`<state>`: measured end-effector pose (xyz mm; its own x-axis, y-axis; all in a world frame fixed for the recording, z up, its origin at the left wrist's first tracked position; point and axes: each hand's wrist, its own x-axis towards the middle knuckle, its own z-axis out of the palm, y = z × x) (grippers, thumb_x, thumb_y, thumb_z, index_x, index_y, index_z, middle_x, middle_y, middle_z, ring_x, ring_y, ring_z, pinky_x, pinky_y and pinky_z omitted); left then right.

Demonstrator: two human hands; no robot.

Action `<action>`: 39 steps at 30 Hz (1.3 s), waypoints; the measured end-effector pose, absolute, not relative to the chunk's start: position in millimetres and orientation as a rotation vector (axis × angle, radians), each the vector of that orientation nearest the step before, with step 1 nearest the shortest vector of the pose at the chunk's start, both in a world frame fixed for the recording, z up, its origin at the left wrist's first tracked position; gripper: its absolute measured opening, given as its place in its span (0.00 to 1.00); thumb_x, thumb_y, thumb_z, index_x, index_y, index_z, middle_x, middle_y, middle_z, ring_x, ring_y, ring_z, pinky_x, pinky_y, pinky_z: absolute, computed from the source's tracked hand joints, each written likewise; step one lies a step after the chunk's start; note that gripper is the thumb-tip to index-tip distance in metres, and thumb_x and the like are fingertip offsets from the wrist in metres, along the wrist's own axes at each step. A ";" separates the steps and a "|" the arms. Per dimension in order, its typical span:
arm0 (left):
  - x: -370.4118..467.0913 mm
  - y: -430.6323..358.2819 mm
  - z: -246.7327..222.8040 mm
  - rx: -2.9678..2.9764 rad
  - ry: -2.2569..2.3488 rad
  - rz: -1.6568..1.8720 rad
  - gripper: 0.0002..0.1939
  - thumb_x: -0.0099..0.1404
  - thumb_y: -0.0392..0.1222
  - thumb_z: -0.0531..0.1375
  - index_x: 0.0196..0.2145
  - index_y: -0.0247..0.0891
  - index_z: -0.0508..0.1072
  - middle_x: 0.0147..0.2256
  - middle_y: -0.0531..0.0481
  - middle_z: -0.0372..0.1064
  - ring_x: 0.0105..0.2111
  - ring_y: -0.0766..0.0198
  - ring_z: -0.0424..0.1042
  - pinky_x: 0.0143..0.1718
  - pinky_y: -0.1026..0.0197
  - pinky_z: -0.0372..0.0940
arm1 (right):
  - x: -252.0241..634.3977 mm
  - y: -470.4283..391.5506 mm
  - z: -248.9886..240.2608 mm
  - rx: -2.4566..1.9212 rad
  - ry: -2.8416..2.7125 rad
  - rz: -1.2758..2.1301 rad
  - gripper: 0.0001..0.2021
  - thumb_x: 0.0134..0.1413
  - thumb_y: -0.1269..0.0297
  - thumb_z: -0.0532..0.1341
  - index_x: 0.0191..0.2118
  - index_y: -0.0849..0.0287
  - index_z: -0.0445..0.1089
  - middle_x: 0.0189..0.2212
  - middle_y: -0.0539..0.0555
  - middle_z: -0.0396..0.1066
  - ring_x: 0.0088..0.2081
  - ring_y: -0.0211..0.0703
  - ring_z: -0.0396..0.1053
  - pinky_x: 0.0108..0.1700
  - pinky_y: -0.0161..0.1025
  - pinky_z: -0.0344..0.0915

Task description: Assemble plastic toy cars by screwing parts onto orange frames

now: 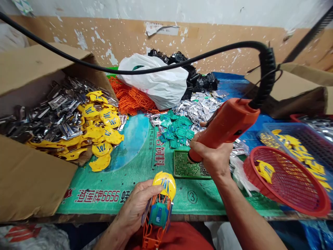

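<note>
My left hand [134,205] is closed around a toy vehicle [158,213] with an orange lattice frame, a yellow nose piece and a teal middle piece, near the table's front edge. My right hand [217,158] grips an orange electric screwdriver [229,119] with a thick black cable. Its lower end points down over a green perforated tray [192,177], where small screws [205,169] lie at the right side. The bit's tip is hidden, so contact with the screws cannot be told. Behind the tray is a pile of teal pieces [179,130].
At left, a cardboard box [33,180] spills silvery parts and yellow pieces [101,147]. Orange frames [132,99], a white bag [156,81] and black parts [205,82] lie at the back. A red basket [283,184] stands right. The cable [145,72] arches across.
</note>
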<state>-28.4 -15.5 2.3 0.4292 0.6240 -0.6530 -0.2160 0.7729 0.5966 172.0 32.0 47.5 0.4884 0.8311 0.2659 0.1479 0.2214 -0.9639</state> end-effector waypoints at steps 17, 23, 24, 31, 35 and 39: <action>-17.8 -15.8 5.9 0.457 0.966 0.581 0.13 0.48 0.41 0.68 0.29 0.27 0.79 0.23 0.43 0.75 0.19 0.66 0.70 0.21 0.67 0.63 | 173.9 24.0 79.2 -1.032 -0.859 0.699 0.20 0.35 0.73 0.68 0.40 0.55 0.70 0.23 0.46 0.69 0.22 0.39 0.66 0.27 0.41 0.64; -15.0 -15.5 5.6 0.402 0.911 0.634 0.10 0.50 0.38 0.66 0.29 0.27 0.79 0.23 0.45 0.75 0.19 0.68 0.69 0.22 0.67 0.64 | 150.1 4.8 97.8 -0.831 -0.867 0.923 0.21 0.39 0.77 0.62 0.41 0.49 0.69 0.24 0.47 0.68 0.25 0.41 0.67 0.29 0.43 0.66; -15.0 -15.6 5.5 0.392 0.906 0.645 0.09 0.50 0.37 0.66 0.29 0.27 0.79 0.23 0.45 0.75 0.19 0.68 0.69 0.22 0.67 0.65 | 146.8 3.2 97.3 -0.816 -0.870 0.950 0.21 0.39 0.77 0.62 0.41 0.48 0.69 0.24 0.47 0.68 0.25 0.41 0.67 0.29 0.43 0.66; -16.7 -16.3 5.9 0.348 0.882 0.662 0.06 0.49 0.35 0.66 0.27 0.29 0.78 0.21 0.46 0.74 0.18 0.67 0.69 0.22 0.66 0.65 | 134.5 3.1 90.2 -0.812 -0.881 0.993 0.25 0.37 0.76 0.62 0.45 0.49 0.69 0.24 0.46 0.68 0.25 0.40 0.67 0.28 0.42 0.67; -17.2 -16.3 5.9 0.358 0.877 0.654 0.08 0.49 0.36 0.66 0.29 0.28 0.78 0.21 0.46 0.74 0.17 0.67 0.69 0.21 0.66 0.66 | 133.3 2.2 88.9 -0.818 -0.883 1.002 0.21 0.38 0.77 0.62 0.41 0.49 0.70 0.24 0.46 0.68 0.25 0.40 0.67 0.29 0.42 0.67; -17.6 -16.1 5.4 0.384 0.879 0.657 0.11 0.50 0.37 0.66 0.32 0.28 0.79 0.22 0.45 0.75 0.18 0.67 0.70 0.22 0.66 0.67 | 133.5 1.3 87.3 -0.802 -0.891 1.000 0.19 0.38 0.77 0.62 0.38 0.49 0.70 0.25 0.46 0.68 0.26 0.40 0.67 0.29 0.43 0.67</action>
